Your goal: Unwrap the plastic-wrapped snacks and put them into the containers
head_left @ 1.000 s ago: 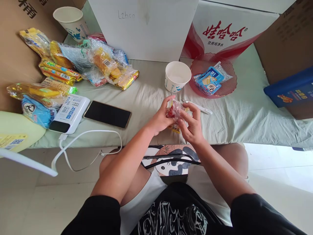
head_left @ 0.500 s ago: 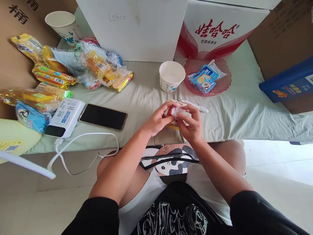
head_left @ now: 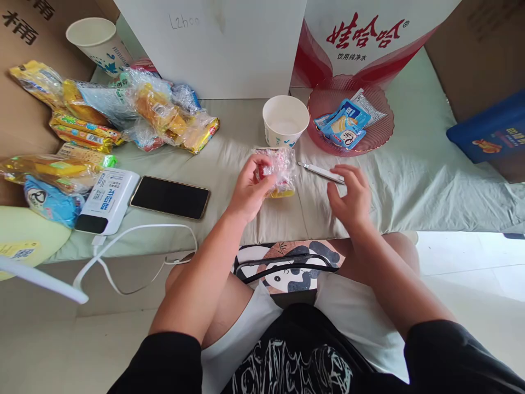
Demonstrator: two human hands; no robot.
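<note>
Left hand (head_left: 246, 189) fingers clamped on crinkly snack packet (head_left: 278, 171), right hand (head_left: 348, 194) fingers spread loose beside white pen (head_left: 322, 172), paper cup (head_left: 285, 121) just behind, bare sheet (head_left: 418, 180) rightward

I see a crinkly, glossy clear plastic wrapper (head_left: 275, 171), a matt paper cup (head_left: 285, 120), a translucent red plastic bowl (head_left: 369, 143), wrinkled matt cloth (head_left: 410, 180) and a glossy black phone (head_left: 169, 197).
</note>
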